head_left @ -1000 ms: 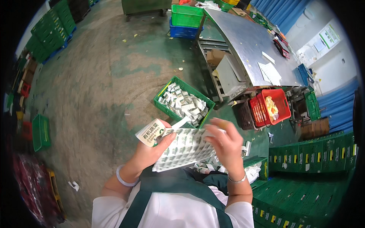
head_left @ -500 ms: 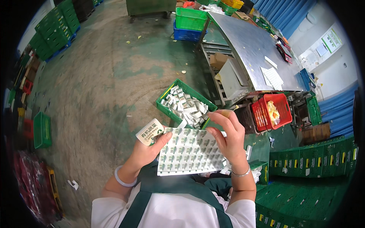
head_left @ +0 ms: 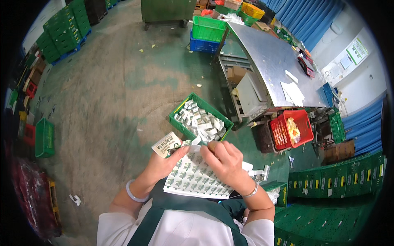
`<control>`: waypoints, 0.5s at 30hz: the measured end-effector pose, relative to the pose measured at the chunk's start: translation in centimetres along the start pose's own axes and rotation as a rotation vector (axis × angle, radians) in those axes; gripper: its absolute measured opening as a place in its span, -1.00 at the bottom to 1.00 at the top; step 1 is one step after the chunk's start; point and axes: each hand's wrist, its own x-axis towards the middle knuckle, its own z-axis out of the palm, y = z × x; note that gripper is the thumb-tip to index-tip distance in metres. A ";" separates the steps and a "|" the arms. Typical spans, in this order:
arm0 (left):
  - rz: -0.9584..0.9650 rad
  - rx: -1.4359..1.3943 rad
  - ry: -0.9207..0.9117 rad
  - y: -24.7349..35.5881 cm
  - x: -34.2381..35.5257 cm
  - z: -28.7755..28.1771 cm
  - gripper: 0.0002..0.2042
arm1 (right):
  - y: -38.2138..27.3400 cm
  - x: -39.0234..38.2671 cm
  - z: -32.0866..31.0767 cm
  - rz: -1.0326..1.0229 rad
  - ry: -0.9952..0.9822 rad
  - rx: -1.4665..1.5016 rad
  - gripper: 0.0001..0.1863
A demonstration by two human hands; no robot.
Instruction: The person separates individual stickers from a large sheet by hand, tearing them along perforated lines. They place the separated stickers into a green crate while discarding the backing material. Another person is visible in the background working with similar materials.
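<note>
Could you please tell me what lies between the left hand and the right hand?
In the head view, the white sheets with green print lie between the left hand and the right hand.

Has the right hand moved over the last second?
Yes. Judged against the green crate of white pieces on the floor, the right hand has moved to the left; it is now over the printed sheet.

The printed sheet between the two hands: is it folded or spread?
Spread: rows of green prints show across the printed sheet, with no fold visible; the part behind the right hand is hidden.
</note>
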 end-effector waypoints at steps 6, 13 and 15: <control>-0.062 -0.098 0.076 -0.1 0.0 -0.4 -0.90 | -0.9 -0.8 -0.3 0.058 0.046 0.209 -0.73; 0.310 0.359 -0.029 -1.0 -0.8 -1.2 -0.84 | 0.1 1.0 -1.6 0.189 -0.048 0.222 -0.82; 0.361 0.435 -0.037 -0.7 -1.3 -0.5 -0.81 | -0.5 1.2 -1.4 0.087 -0.231 0.140 -0.77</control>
